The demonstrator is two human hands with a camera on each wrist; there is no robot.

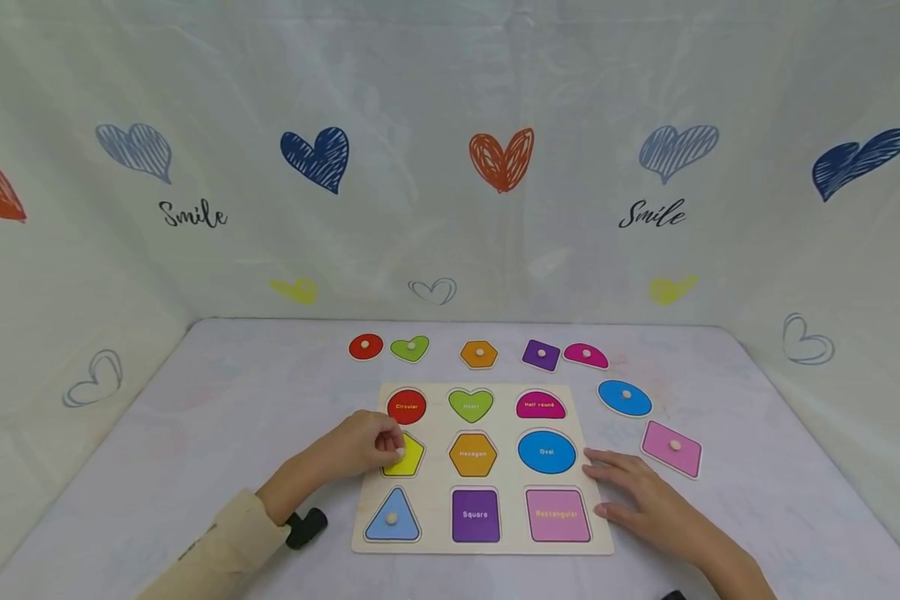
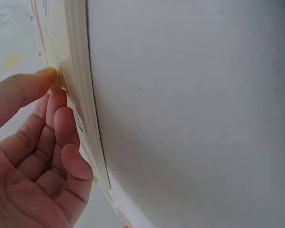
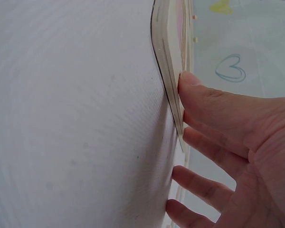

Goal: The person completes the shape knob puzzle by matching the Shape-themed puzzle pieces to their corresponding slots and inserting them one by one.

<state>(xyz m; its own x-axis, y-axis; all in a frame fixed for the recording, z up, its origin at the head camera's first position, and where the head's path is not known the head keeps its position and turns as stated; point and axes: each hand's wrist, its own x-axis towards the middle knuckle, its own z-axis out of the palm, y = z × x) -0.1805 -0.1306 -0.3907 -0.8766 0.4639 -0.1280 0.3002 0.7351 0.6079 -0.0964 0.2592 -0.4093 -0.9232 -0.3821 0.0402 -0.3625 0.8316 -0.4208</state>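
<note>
A wooden shape board (image 1: 510,417) lies flat on the table, with coloured recesses labelled by shape. My left hand (image 1: 392,446) is curled over the board's left side and pinches the knob of a yellow pentagon piece (image 1: 408,458) lying in its recess. In the left wrist view, the left hand (image 2: 42,142) has thumb and fingertips at the board's edge (image 2: 80,71). My right hand (image 1: 615,485) lies flat with spread fingers against the board's right edge; in the right wrist view the right hand (image 3: 218,142) touches the board's rim (image 3: 168,57). A blue triangle piece (image 1: 392,517) sits in its slot.
Loose knobbed pieces lie behind the board: red circle (image 1: 365,347), green heart (image 1: 409,348), orange hexagon (image 1: 479,354), purple square (image 1: 542,355), pink half round (image 1: 586,356). A blue oval (image 1: 625,397) and pink rectangle (image 1: 672,448) lie to the right. Heart-printed sheets wall the table.
</note>
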